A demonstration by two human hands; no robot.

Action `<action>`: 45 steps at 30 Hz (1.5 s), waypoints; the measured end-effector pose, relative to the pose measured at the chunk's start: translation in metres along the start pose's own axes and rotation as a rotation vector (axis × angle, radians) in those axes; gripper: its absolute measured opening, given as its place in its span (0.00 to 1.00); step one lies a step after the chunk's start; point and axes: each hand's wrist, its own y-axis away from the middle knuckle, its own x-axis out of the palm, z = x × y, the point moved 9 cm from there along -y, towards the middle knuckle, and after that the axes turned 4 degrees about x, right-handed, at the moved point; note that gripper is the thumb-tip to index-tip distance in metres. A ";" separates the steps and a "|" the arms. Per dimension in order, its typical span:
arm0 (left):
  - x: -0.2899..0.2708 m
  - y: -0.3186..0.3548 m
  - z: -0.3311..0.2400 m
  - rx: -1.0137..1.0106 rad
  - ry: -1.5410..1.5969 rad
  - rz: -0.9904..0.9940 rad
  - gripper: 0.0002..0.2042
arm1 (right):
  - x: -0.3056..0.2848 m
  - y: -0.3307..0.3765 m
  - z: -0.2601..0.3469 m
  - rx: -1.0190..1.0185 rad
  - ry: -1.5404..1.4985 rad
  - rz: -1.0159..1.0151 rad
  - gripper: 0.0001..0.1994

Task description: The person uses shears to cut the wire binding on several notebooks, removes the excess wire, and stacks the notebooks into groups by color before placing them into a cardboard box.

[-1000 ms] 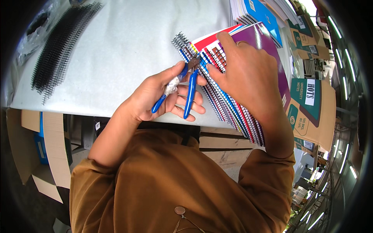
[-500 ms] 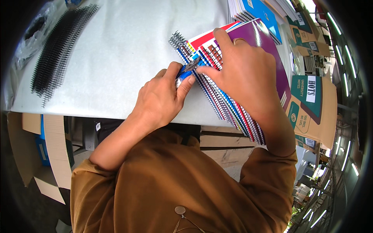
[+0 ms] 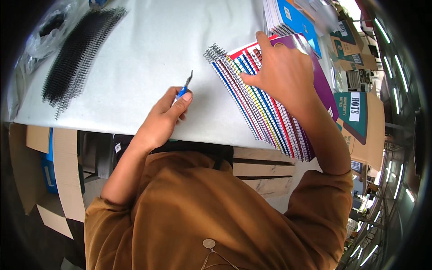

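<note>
My left hand (image 3: pixel 164 116) is closed around the blue handle of a small pair of pliers or cutters (image 3: pixel 183 91). Its dark, narrow tip points up and away, apart from the notebooks. A fanned pile of spiral notebooks (image 3: pixel 265 110) lies to the right, its multicoloured bound edges facing left. Loose ends of wire coil (image 3: pixel 216 53) stick out past its far left corner. My right hand (image 3: pixel 285 74) rests spread over the pile, thumb at the bound edges and forefinger stretched toward the far edge. Its other fingers are partly hidden. Beneath the hand shows a purple cover (image 3: pixel 321 87).
A bundle of black spiral coils (image 3: pixel 83 56) lies on the table's left, beside a clear plastic bag (image 3: pixel 38 42). Blue-covered notebooks (image 3: pixel 299 24) are stacked at the far right. Cardboard boxes (image 3: pixel 371 135) stand beyond the right edge; an open carton (image 3: pixel 65 166) sits below the table's left.
My left hand has drawn the tool back from the notebooks' coils, toward me and left. My right hand stays on the pile, its thumb now farther from the tool.
</note>
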 end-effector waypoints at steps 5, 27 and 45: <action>-0.061 0.006 -0.039 0.317 -1.098 -0.627 0.22 | -0.003 -0.003 -0.011 0.038 -0.052 -0.006 0.36; -0.152 -0.042 -0.075 0.420 1.918 0.030 0.22 | -0.095 -0.053 0.176 -0.510 -1.444 -0.546 0.42; 0.107 0.008 -0.196 1.263 -0.700 0.258 0.28 | 0.037 0.081 -0.277 0.291 -1.563 -0.114 0.34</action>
